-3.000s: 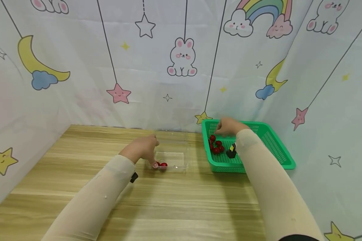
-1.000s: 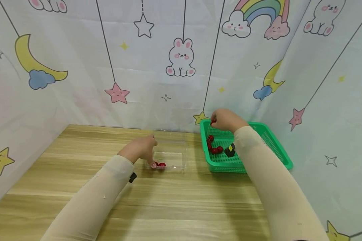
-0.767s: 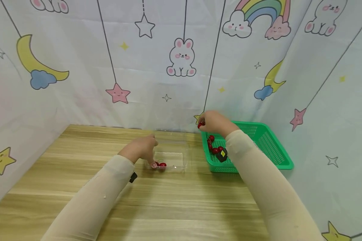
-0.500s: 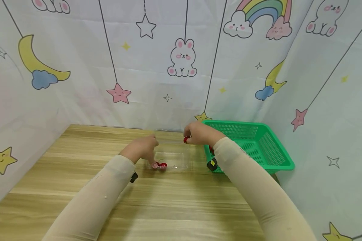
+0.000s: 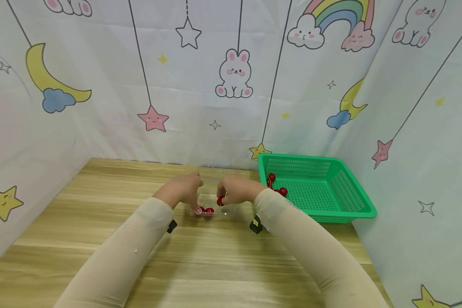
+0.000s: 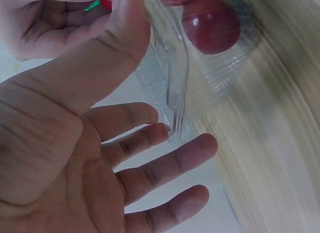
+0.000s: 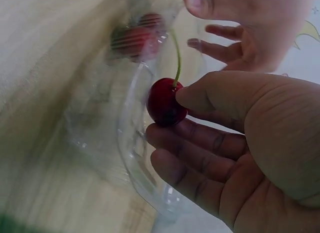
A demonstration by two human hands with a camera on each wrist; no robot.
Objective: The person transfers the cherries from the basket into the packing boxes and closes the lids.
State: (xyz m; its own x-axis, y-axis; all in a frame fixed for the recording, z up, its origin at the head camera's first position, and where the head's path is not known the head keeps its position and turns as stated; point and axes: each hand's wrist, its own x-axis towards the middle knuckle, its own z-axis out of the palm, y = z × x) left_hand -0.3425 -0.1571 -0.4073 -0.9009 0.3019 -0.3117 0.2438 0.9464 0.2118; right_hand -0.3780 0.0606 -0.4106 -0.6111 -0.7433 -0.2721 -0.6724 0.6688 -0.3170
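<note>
My right hand [image 5: 236,189] pinches a dark red cherry [image 7: 166,101] between thumb and fingers, its green stem pointing up in the right wrist view. In the head view this cherry overlaps the clear plastic box [image 6: 177,68], whose lid stands raised at the back. Two cherries [image 6: 211,25] show in the box by its front left corner. My left hand [image 5: 181,190] rests against the box's left side, thumb near the front corner and the other fingers loosely extended and spread. Further cherries [image 5: 283,191] lie in the left part of the green basket [image 5: 362,201].
The wooden table [image 5: 215,265] extends toward me in front of the box. A printed curtain [image 5: 177,85] closes off the back and both sides, with the basket close to the right side. A small black wrist camera [image 5: 256,224] hangs under my right wrist.
My right hand has picked a cherry from the basket, lifted it over the rim and carried it left and down to the box. My left hand has stayed at the box's left side.
</note>
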